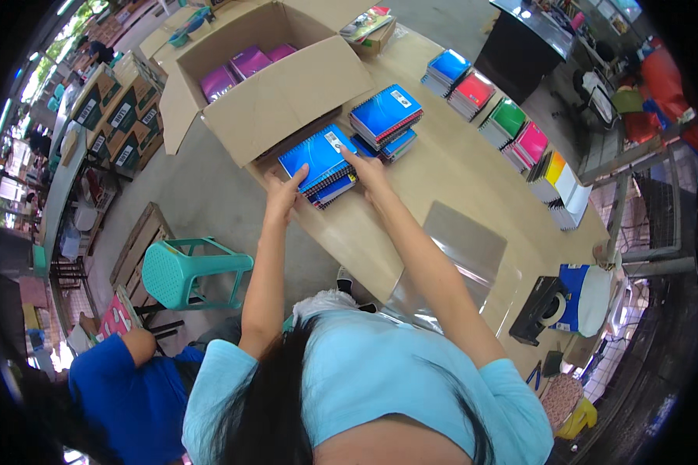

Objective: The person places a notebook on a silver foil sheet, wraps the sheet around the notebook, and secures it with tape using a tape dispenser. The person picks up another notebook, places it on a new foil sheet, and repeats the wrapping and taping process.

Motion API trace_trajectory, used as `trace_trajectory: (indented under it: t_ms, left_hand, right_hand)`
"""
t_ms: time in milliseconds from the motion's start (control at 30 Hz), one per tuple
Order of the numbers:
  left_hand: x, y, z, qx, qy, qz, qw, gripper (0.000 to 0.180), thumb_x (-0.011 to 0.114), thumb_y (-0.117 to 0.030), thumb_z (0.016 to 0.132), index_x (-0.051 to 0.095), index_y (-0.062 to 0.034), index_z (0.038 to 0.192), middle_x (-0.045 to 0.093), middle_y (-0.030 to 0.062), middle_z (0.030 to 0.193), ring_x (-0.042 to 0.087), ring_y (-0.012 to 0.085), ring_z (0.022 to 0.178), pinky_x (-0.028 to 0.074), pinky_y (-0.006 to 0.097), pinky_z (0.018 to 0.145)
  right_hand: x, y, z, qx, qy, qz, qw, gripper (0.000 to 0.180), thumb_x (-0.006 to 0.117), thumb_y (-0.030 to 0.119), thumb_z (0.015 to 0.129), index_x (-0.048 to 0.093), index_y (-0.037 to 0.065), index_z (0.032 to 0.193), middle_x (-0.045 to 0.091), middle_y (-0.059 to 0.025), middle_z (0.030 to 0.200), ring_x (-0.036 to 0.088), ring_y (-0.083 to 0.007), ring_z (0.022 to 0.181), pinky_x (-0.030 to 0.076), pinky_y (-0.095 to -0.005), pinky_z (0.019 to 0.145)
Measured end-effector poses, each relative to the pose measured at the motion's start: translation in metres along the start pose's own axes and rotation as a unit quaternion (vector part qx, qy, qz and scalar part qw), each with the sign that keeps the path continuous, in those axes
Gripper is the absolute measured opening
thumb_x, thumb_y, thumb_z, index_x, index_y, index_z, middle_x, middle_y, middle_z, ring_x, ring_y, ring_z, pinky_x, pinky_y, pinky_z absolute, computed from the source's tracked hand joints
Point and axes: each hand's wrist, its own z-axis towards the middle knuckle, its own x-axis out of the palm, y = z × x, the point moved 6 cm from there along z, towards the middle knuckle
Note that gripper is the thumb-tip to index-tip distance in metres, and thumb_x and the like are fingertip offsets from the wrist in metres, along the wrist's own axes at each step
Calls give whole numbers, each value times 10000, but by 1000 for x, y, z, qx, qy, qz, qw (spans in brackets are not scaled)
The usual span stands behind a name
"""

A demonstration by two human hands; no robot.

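Both my hands grip a stack of blue spiral notebooks (315, 160) at the table's left edge, just in front of an open cardboard box (287, 101). My left hand (284, 194) clasps the near left side, its thumb on the top cover. My right hand (367, 170) holds the right side, thumb near a white label; its other fingers are partly hidden. Beside it, to the right, stands another pile of blue notebooks (385, 110) with a red-edged one among them. Purple notebooks (250, 62) lie inside the box.
Stacks of blue, red notebooks (471, 91), green, pink and yellow ones line the table's far right side. A clear plastic sheet (465, 240) and a black tape dispenser (538, 310) lie nearer. A green stool (180, 271) and a person in blue (132, 395) are at left.
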Motion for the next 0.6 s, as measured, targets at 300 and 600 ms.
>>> trace_trajectory:
  t_ms: [300,600]
  left_hand:
    - [81,-50,-182,151,189,-207,948,1205,897,-178,708,32,-28,1534,321,267,1494,362,331,1388,370,469,1124]
    - [248,105,-220,456,459,437,625,1384,899,-541,502,142,-105,1575,145,201,1616,196,370,1487,181,693,1122]
  right_hand:
    - [-41,16,-196,-129,6,493,860,580,774,117,818,506,33,1326,584,-126,1255,597,-260,1126,500,-401,977]
    - [-273,-114,-318,-254,-315,324,855,716,758,-37,775,420,31,1403,557,-133,1317,561,-289,1219,449,-460,1068]
